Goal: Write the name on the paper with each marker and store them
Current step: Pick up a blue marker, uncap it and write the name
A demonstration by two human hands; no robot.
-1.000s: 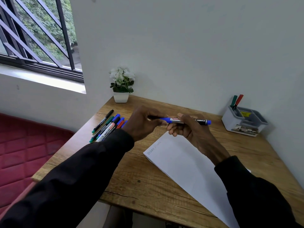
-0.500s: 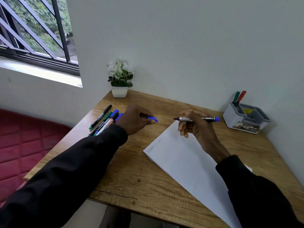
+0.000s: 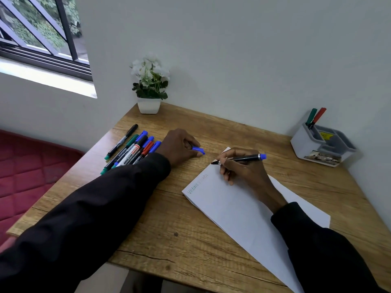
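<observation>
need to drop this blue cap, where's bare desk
Bare wood runs along the wall between the white plant pot and the grey desk organiser, and along the front edge of the wooden desk left of the white paper sheet. Crowded: the loose marker pile by the left hand holding the blue cap.

Small white-flowered plant (image 3: 150,81) in square white pot (image 3: 148,105); stands upright at far left corner of wooden table (image 3: 167,225), close to pale wall (image 3: 243,49). Window (image 3: 40,37) with dark diagonal bars, upper left; shows greenery outside. Red quilted mat (image 3: 27,172), lower left, beside table.
</observation>
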